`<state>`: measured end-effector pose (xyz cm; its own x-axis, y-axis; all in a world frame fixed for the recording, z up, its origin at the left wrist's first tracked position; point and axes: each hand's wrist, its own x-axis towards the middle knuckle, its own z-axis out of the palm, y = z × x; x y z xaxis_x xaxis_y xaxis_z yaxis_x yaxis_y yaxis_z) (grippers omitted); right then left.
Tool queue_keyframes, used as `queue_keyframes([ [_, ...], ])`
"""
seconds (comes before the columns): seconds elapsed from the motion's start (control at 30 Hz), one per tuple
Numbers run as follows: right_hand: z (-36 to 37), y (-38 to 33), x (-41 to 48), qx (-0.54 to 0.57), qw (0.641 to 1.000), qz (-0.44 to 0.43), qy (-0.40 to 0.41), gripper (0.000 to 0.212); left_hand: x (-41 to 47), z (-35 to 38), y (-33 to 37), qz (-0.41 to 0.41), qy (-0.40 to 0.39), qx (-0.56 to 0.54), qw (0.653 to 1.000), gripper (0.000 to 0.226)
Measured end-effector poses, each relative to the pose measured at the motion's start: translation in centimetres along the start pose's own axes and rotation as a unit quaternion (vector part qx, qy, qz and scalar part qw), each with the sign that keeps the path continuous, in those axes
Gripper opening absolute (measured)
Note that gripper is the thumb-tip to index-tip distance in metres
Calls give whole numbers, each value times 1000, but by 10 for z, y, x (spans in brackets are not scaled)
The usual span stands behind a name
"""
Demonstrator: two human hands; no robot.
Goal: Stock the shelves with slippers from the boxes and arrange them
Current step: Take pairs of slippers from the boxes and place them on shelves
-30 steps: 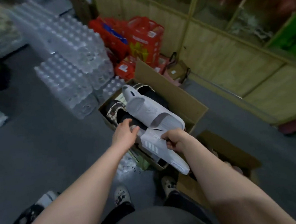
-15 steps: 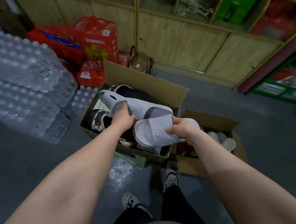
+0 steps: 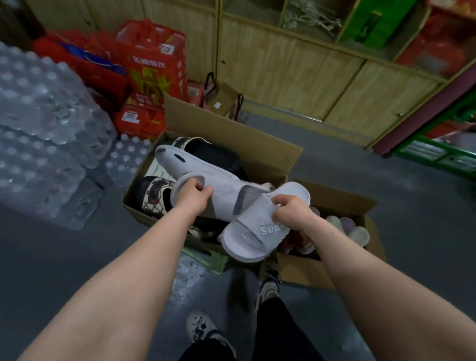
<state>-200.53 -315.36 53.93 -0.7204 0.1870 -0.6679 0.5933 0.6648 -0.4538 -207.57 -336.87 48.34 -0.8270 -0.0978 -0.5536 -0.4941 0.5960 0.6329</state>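
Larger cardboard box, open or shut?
Open: the larger cardboard box has its flap folded back, and patterned slippers show inside.

Your left forearm [image 3: 118, 281] and right forearm [image 3: 358, 270] are bare and stretch forward and down, drawing closer together toward the wrists. Your left hand [image 3: 194, 195] shows its back, knuckles up, with the fingers curled over the edge of a grey slipper [image 3: 200, 172] and gripping it. Your right hand [image 3: 291, 213] sits to the right of the left and a little lower, also back-up, with its fingers curled round the strap of a white slipper [image 3: 245, 235]. The two hands are near each other but do not touch.
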Motion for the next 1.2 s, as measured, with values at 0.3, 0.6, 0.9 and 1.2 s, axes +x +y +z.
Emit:
queue_keyframes([
  [0.3, 4, -56, 22, -61, 988, -93, 111, 25, -10, -8, -16, -194, 64, -586, 784, 35],
  [0.6, 46, -30, 56, -8, 996, -66, 66, 74, -12, 19, -41, -157, 33, -69, 985, 26],
  [0.9, 74, -6, 70, 138, 987, 75, 37, 120, -6, -3, -60, -56, 99, 65, 991, 82],
  [1.2, 74, 2, 76, 438, 885, 156, -17, 41, 4, 4, -74, -109, 40, -163, 980, 42],
])
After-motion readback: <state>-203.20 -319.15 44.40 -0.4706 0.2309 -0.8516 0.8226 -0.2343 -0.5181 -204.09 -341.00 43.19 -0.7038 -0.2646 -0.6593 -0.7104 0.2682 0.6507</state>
